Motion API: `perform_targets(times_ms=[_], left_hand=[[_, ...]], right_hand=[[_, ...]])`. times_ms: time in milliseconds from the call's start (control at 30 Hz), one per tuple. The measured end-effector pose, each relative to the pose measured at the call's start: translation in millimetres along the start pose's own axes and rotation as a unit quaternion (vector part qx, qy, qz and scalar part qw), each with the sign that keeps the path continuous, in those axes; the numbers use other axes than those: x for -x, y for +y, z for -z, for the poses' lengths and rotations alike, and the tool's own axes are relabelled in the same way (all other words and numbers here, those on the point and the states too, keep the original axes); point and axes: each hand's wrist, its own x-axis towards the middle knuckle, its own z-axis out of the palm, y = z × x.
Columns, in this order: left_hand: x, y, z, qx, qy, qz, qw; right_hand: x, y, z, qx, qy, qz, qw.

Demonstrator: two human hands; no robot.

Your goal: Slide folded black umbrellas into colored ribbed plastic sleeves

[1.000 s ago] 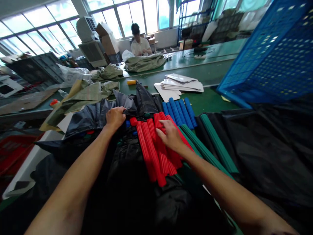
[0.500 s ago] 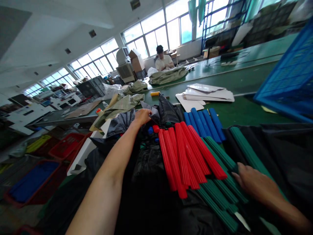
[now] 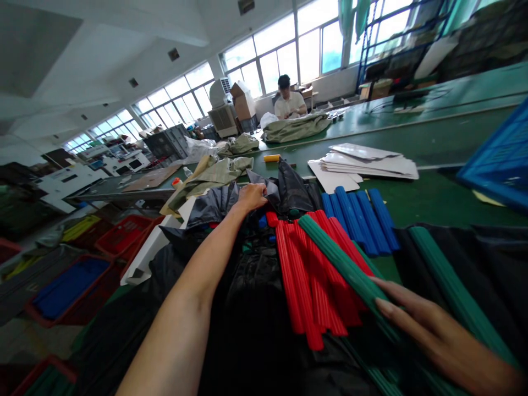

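My left hand (image 3: 252,198) is closed on the raised edge of a black bag (image 3: 258,275), whose dark fabric spreads in front of me. Red, blue and green tips show just inside its mouth. Between the thumb and fingers of my right hand (image 3: 429,327) is a green ribbed tube (image 3: 336,250), held slanting above a pile of red ribbed tubes (image 3: 303,280). Several blue ribbed tubes (image 3: 358,217) lie side by side behind the red ones. Another long green tube (image 3: 457,286) rests on black fabric at the right; more green ones are partly hidden under my right hand.
White flat sheets (image 3: 369,162) lie stacked on the green table (image 3: 437,203). A blue crate (image 3: 503,159) stands at the right. Olive cloth (image 3: 223,176) and a yellow roll (image 3: 271,158) are farther back. Red crates (image 3: 68,316) sit low at left. A person (image 3: 291,102) sits across the table.
My right hand has lifted a green tube from the green pile and brought it up and left over the red tubes. My left hand keeps its hold; the view has shifted slightly.
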Motion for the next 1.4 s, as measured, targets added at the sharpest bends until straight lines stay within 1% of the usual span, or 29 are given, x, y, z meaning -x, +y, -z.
perform_targets(times_ms=[67, 133, 233, 333, 400, 467, 500, 533, 567, 600, 633, 667, 700, 733, 800, 867, 933, 967, 1000, 1033, 1067, 1100, 1133, 1200, 1233, 1267, 1300, 1333, 1400], left_hand=[[-1, 3, 1.4, -0.011, 0.003, -0.002, 1.0], [1, 5, 2.8, -0.023, 0.007, -0.008, 1.0], [4, 7, 2.8, -0.028, 0.008, -0.005, 1.0], [6, 9, -1.4, -0.023, 0.011, -0.004, 1.0], [5, 7, -6.1, -0.027, 0.016, -0.007, 0.999], [4, 1, -11.2, -0.034, 0.018, 0.01, 0.999], [3, -4, -13.5, -0.035, 0.017, 0.028, 0.999], [3, -9, -15.5, -0.034, 0.016, 0.049, 0.998], [3, -14, -17.3, -0.031, 0.018, 0.067, 0.997], [4, -18, -18.7, -0.027, 0.023, 0.078, 0.996], [4, -21, -19.8, -0.023, 0.031, 0.081, 0.996], [5, -23, -20.7, -0.019, 0.04, 0.075, 0.996], [6, -24, -21.4, -0.014, 0.051, 0.064, 0.997], [6, -23, -21.8, -0.009, 0.06, 0.051, 0.997], [5, -17, -22.0, 0.003, 0.072, 0.033, 0.997], [2, -11, -21.1, 0.011, 0.079, 0.025, 0.997], [-2, -6, -19.4, 0.019, 0.083, 0.023, 0.996], [-4, -4, -18.7, 0.024, 0.084, 0.024, 0.996], [-5, -3, -18.4, 0.03, 0.083, 0.026, 0.996], [-6, -3, -18.5, 0.035, 0.082, 0.03, 0.996], [-6, -2, -19.2, 0.04, 0.079, 0.035, 0.995], [-6, -2, -20.3, 0.043, 0.078, 0.039, 0.995], [-5, -2, -21.5, 0.045, 0.076, 0.042, 0.995], [-3, -1, -23.5, 0.041, 0.073, 0.042, 0.996], [-2, 0, -23.7, 0.036, 0.07, 0.036, 0.996], [-1, 1, -23.2, 0.029, 0.068, 0.028, 0.997], [-1, 2, -21.9, 0.021, 0.066, 0.016, 0.997], [-1, 2, -20.0, 0.013, 0.065, 0.002, 0.998], [-1, 4, -15.1, 0.002, 0.064, -0.023, 0.998]], right_hand=[[-28, -39, -20, -0.025, -0.062, 0.041, 0.997], [-54, -62, -38, -0.029, -0.073, 0.07, 0.994], [-85, -76, -56, -0.011, -0.063, 0.09, 0.994], [-114, -87, -70, 0.0, -0.061, 0.1, 0.993], [-135, -100, -81, -0.012, -0.051, 0.091, 0.994], [-154, -114, -90, -0.05, -0.038, 0.064, 0.996], [-161, -119, -94, -0.086, -0.044, 0.043, 0.994], [-165, -122, -97, -0.14, -0.063, 0.016, 0.988], [-168, -122, -99, -0.208, -0.092, -0.019, 0.974], [-168, -120, -100, -0.285, -0.124, -0.057, 0.949], [-166, -116, -101, -0.362, -0.147, -0.095, 0.915], [-164, -111, -101, -0.431, -0.158, -0.131, 0.879], [-163, -105, -102, -0.486, -0.155, -0.158, 0.846], [-163, -100, -103, -0.525, -0.144, -0.175, 0.821], [-168, -94, -104, -0.574, -0.125, -0.186, 0.788], [-175, -94, -105, -0.609, -0.13, -0.183, 0.761], [-176, -95, -104, -0.648, -0.155, -0.165, 0.728], [-171, -96, -103, -0.664, -0.175, -0.151, 0.711], [-164, -95, -102, -0.673, -0.195, -0.136, 0.7], [-153, -93, -101, -0.674, -0.211, -0.126, 0.696], [-142, -91, -100, -0.668, -0.218, -0.122, 0.701], [-130, -89, -100, -0.652, -0.212, -0.127, 0.717], [-120, -88, -101, -0.625, -0.194, -0.138, 0.744], [-111, -90, -102, -0.542, -0.136, -0.16, 0.814], [-114, -94, -102, -0.492, -0.107, -0.161, 0.849], [-122, -100, -102, -0.445, -0.083, -0.156, 0.878], [-133, -107, -100, -0.411, -0.065, -0.142, 0.898], [-148, -114, -99, -0.394, -0.051, -0.121, 0.91], [-180, -125, -96, -0.393, -0.011, -0.065, 0.917]])
